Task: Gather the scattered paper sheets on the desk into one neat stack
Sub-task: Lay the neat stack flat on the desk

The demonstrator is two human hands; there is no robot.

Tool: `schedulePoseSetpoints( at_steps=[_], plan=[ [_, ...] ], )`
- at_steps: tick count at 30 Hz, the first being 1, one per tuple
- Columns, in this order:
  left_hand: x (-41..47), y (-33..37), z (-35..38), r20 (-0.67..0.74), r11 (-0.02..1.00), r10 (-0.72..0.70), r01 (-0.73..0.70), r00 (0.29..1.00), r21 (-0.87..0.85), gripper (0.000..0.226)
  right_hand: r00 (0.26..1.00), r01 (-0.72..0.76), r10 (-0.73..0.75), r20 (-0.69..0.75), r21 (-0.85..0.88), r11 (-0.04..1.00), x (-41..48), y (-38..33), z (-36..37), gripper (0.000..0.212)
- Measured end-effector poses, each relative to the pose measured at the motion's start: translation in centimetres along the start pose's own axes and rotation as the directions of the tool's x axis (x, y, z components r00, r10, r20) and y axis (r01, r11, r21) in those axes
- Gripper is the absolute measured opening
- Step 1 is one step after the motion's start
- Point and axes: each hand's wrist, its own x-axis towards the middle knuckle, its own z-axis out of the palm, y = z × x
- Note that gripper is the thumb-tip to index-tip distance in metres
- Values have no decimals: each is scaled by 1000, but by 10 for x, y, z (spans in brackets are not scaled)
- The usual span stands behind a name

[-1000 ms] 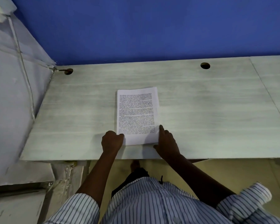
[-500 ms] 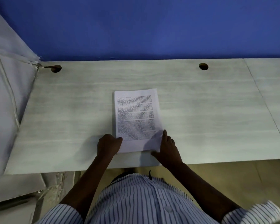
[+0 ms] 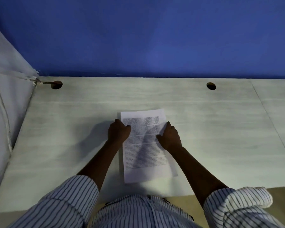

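Item, paper stack (image 3: 143, 145): left hand (image 3: 118, 133) and right hand (image 3: 170, 137) clamp fingers on its sides; I fear uneven squeeze fanning sheets.

paper stack (image 3: 145, 145) | white, printed side up | flat on bench (image 3: 220, 137), near 6 o'clock edge | edges slightly uneven
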Motion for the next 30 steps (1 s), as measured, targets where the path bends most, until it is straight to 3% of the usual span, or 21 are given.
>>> schedulePoseSetpoints(
  at_steps=[5, 6, 8, 10, 12, 17, 21, 30],
  plan=[
    [5, -8, 9, -69, 999, 5, -2, 998, 39, 51, 995, 31, -39, -87, -89, 996, 3, 1, 10, 72],
    [4, -8, 12, -133, 996, 60, -50, 989, 76, 56, 985, 85, -107, -132, -163, 983, 5, 1, 13, 75],
    [1, -9, 25, -231, 936, 314, -260, 921, 236, 64, 948, 228, -281, -151, -295, 928, 12, -4, 20, 74],
    [2, -8, 43, -202, 811, 544, -450, 814, 373, 62, 896, 372, -429, -112, -336, 865, 21, -14, 26, 66],
    [8, -9, 56, -123, 738, 620, -523, 775, 425, 63, 846, 473, -528, -68, -360, 804, 32, -25, 33, 59],
    [31, -32, 68, -26, 737, 554, -476, 832, 481, 64, 813, 526, -582, 15, -446, 724, 59, -22, 45, 54],
    [38, -47, 68, -13, 696, 594, -506, 804, 509, 67, 815, 505, -579, 5, -495, 707, 67, -4, 47, 57],
    [41, -50, 72, -69, 695, 616, -501, 784, 516, 69, 866, 398, -491, -96, -463, 792, 77, 5, 50, 71]
  ],
)
